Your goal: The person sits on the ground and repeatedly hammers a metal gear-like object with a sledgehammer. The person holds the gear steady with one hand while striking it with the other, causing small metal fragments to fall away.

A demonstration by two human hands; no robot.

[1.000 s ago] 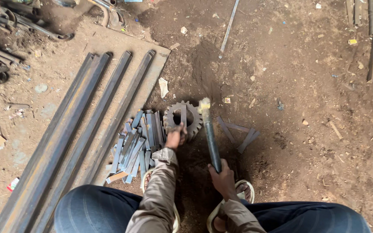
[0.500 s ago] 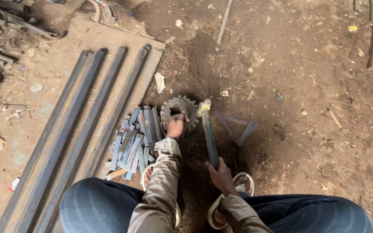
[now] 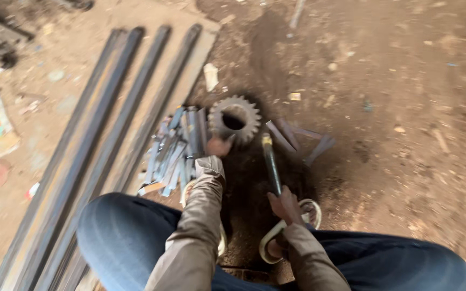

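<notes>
The view has swung in closer since half a second ago, and the hammer head has dropped from level with the gear to just below and right of it; the frame is blurred.

Far left, long steel bars (image 3: pixel 90 145) lie side by side on a board. Next, a pile of short flat strips (image 3: pixel 173 151), touching the gear's left flank. The left hand (image 3: pixel 218 146) sits at the gear's (image 3: pixel 234 118) near rim, fingers bunched as if pinching something small there; the blur hides what. The gear stands on end in the dirt, toothed and hollow: heavy and rigid by the look of it, sharp-toothed, best gripped through the bore or across the flat faces.

Right of it, the hammer (image 3: pixel 270 164) points away from the body, the right hand (image 3: pixel 284 206) wrapped tight round its handle. It looks stiff and head-heavy. A few loose strips (image 3: pixel 297 139) lie just beyond.

Open dirt spreads to the right; the left is hemmed by strips and bars.
</notes>
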